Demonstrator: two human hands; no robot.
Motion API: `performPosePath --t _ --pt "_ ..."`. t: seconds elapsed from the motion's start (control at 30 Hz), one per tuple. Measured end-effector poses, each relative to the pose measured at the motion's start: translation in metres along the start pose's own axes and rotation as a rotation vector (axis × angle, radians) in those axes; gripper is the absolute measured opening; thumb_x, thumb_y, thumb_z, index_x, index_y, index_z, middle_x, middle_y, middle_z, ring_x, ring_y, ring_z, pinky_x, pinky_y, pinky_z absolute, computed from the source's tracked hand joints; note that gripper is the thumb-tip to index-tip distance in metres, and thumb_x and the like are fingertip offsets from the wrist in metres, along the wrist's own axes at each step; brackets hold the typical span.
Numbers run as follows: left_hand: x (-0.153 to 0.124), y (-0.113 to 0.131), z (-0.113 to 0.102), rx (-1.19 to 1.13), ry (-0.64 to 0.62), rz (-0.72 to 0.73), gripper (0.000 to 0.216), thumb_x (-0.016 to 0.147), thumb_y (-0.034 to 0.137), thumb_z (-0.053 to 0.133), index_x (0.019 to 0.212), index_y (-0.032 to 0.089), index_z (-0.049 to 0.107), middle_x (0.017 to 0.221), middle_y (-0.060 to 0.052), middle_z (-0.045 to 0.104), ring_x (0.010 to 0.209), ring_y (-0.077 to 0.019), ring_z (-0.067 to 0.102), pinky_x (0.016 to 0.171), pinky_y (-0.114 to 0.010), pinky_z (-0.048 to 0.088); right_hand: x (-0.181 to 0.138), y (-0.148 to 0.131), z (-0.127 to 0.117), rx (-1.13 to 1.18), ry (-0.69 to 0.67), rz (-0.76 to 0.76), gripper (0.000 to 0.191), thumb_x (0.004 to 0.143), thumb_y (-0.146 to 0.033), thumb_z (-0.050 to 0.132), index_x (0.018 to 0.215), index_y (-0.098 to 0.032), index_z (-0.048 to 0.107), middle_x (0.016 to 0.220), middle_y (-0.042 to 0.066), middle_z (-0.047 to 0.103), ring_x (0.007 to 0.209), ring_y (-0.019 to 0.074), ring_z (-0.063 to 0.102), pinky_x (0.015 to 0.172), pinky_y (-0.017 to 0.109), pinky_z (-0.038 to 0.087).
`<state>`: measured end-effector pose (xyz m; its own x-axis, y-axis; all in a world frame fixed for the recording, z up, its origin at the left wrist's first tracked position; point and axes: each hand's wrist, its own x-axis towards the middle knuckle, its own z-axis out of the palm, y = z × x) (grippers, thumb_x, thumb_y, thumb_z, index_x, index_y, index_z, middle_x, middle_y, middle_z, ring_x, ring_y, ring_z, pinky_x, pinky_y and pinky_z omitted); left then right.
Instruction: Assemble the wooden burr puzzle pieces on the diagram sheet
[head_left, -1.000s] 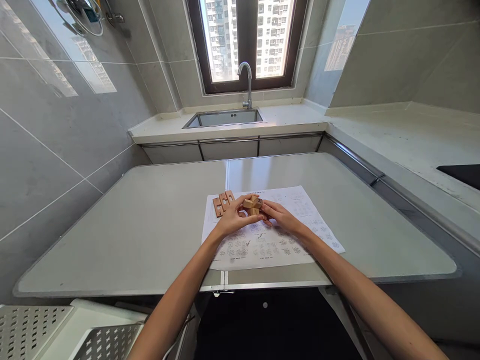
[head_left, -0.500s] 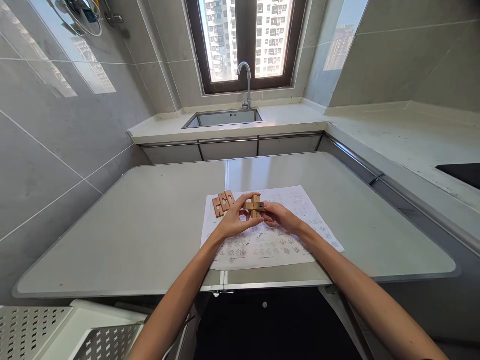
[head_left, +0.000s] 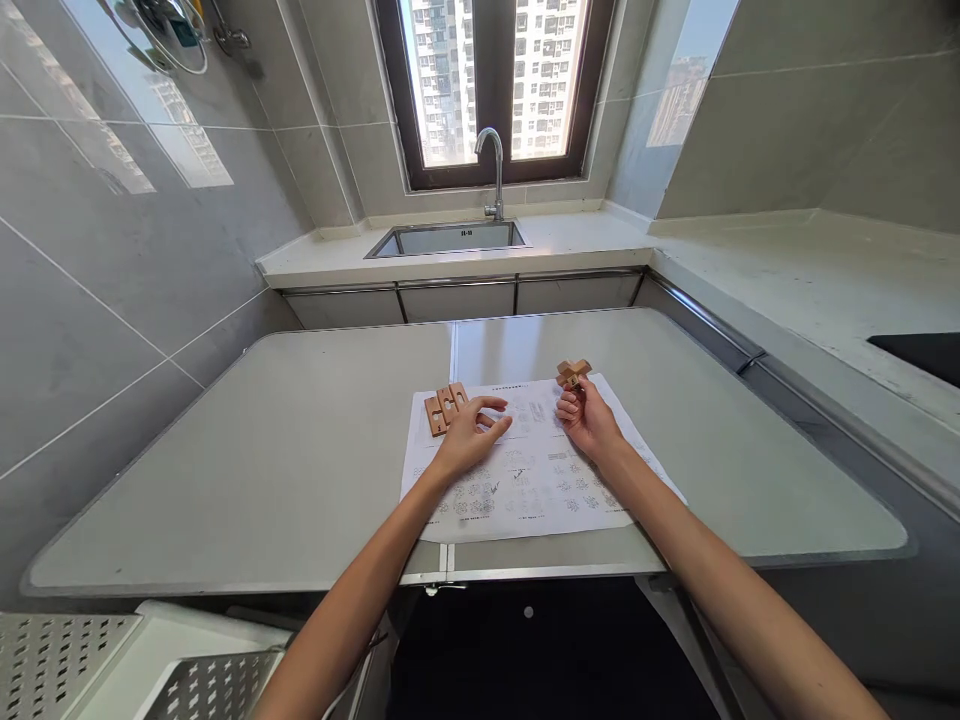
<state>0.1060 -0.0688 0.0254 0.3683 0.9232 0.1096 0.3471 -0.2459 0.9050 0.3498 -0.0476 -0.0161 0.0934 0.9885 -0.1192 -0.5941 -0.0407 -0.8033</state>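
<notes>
A printed instruction sheet (head_left: 525, 470) lies on the grey table (head_left: 300, 460). My right hand (head_left: 586, 418) is closed round a small crossed wooden puzzle assembly (head_left: 573, 373), holding it just above the sheet's far right edge. My left hand (head_left: 472, 432) hovers over the sheet with its fingers apart and nothing in it. Loose notched wooden puzzle pieces (head_left: 445, 406) lie side by side at the sheet's far left corner, just beyond my left fingertips.
A counter with a steel sink (head_left: 450, 238) and tap (head_left: 495, 165) runs under the window behind the table. A second counter (head_left: 810, 270) stretches along the right. A perforated white rack (head_left: 112, 665) sits low at the left, below the table's front edge.
Both hands held the wooden assembly together at the sheet's middle. Now my left hand has let go and my right hand has carried the assembly to the right and farther away.
</notes>
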Motion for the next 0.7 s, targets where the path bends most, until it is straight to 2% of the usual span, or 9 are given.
performPosePath --t 0.13,0.43,0.53,0.7 --pt "-0.001 -0.001 0.0 0.011 -0.02 -0.012 0.038 0.093 0.049 0.068 0.118 0.021 0.069 0.129 -0.008 0.07 0.084 -0.0158 0.069 0.074 -0.03 0.054 0.005 -0.001 -0.008 0.056 0.051 0.013 0.039 0.098 -0.053 0.065 0.079 -0.025 0.044 0.056 -0.01 0.035 0.039 0.0075 0.032 0.033 0.021 0.035" --pt "0.0 -0.003 0.001 0.026 -0.046 -0.021 0.038 0.094 0.048 0.064 0.12 0.021 0.068 0.127 -0.008 0.071 0.085 -0.0168 0.071 0.074 -0.03 0.054 0.007 0.0 -0.012 0.069 0.092 -0.015 0.044 0.096 -0.06 0.066 0.081 -0.026 0.042 0.054 -0.011 0.037 0.037 0.0077 0.036 0.031 0.023 0.034" --pt "-0.001 -0.002 0.0 0.042 -0.044 -0.018 0.036 0.094 0.048 0.064 0.118 0.021 0.069 0.126 -0.007 0.072 0.085 -0.0169 0.07 0.076 -0.03 0.054 0.006 -0.001 -0.01 0.041 0.081 -0.019 0.038 0.095 -0.053 0.07 0.082 -0.026 0.046 0.055 -0.011 0.036 0.038 0.0071 0.035 0.033 0.021 0.035" --pt "0.0 -0.002 0.002 0.072 -0.05 -0.008 0.033 0.094 0.047 0.065 0.112 0.021 0.073 0.107 -0.006 0.077 0.082 -0.0187 0.069 0.076 -0.031 0.053 -0.001 0.002 -0.001 -0.092 0.024 -0.014 0.028 0.083 -0.037 0.078 0.082 -0.024 0.054 0.059 -0.008 0.044 0.043 0.0077 0.038 0.037 0.023 0.037"
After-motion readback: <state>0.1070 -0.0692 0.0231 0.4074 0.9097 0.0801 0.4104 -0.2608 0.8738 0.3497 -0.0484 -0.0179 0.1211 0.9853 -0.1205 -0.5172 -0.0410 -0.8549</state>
